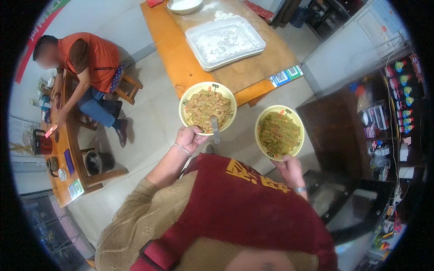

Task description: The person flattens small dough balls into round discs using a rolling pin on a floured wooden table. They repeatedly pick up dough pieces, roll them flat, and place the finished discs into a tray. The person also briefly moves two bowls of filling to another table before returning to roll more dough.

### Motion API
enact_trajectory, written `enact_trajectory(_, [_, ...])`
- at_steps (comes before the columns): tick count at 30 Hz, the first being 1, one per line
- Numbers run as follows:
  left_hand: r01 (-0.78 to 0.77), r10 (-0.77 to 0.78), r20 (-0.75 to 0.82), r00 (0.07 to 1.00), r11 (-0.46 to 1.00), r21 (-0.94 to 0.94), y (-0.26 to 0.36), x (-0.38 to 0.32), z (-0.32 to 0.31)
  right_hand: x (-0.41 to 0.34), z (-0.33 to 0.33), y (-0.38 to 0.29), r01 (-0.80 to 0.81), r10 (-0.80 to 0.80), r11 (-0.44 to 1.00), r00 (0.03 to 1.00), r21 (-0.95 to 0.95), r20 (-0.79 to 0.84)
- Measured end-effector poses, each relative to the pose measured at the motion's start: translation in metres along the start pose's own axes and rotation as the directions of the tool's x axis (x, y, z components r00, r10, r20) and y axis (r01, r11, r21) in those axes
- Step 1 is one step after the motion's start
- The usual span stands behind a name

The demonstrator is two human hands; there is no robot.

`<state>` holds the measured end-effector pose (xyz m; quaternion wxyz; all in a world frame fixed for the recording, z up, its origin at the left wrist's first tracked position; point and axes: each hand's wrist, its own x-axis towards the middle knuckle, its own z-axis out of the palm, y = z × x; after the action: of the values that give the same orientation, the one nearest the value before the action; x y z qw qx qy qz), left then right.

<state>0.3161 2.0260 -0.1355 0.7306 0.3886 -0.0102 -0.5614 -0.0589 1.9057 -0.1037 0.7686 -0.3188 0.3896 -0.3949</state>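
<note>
My left hand [190,138] grips the near rim of a pale yellow bowl [184,113] filled with a minced filling [206,105]. A flat metal utensil [215,129] stands in that filling, its end over the rim. With my right hand [288,167] I hold a second yellow bowl [301,142] by its near rim; a greener chopped mixture [279,132] lies in it. The two bowls are apart, both in front of my dark red apron [251,206]. Beyond them, a floured metal tray [234,59] rests on a wooden board [284,57].
A wooden table [169,64] with a flour bowl [184,6] stands ahead. At the left, a person in an orange vest [91,57] sits on a stool beside another table [73,159]. Dark cabinets [332,132] and stocked shelves line the right side.
</note>
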Motion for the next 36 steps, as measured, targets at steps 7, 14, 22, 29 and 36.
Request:
enact_trajectory(7, [-0.22, 0.212, 0.057, 0.976, 0.95, 0.22, -0.082, 0.006, -0.069, -0.001, -0.046, 0.037, 0.012, -0.012, 0.999, 1.0, -0.039, -0.01])
enact_trajectory(14, [-0.312, 0.251, -0.303, 0.919, 0.934, -0.174, -0.109, -0.024, -0.074, 0.062, -0.036, 0.007, 0.01, 0.031, 0.982, 0.977, -0.189, 0.209])
enact_trajectory(22, [-0.499, 0.308, -0.399, 0.864, 0.633, -0.592, -0.194, -0.079, -0.109, 0.066, -0.025, 0.005, -0.162, 0.275, 0.896, 0.933, -0.413, 0.231])
enact_trajectory(29, [-0.591, 0.322, -0.523, 0.789, 0.627, -0.508, -0.21, -0.122, -0.09, 0.092, -0.028, 0.016, -0.212, 0.379, 0.873, 0.861, -0.439, 0.338])
enact_trajectory(36, [-0.588, 0.306, -0.543, 0.782, 0.65, -0.481, -0.238, -0.141, -0.08, 0.132, -0.039, 0.01, -0.229, 0.486, 0.798, 0.791, -0.557, 0.371])
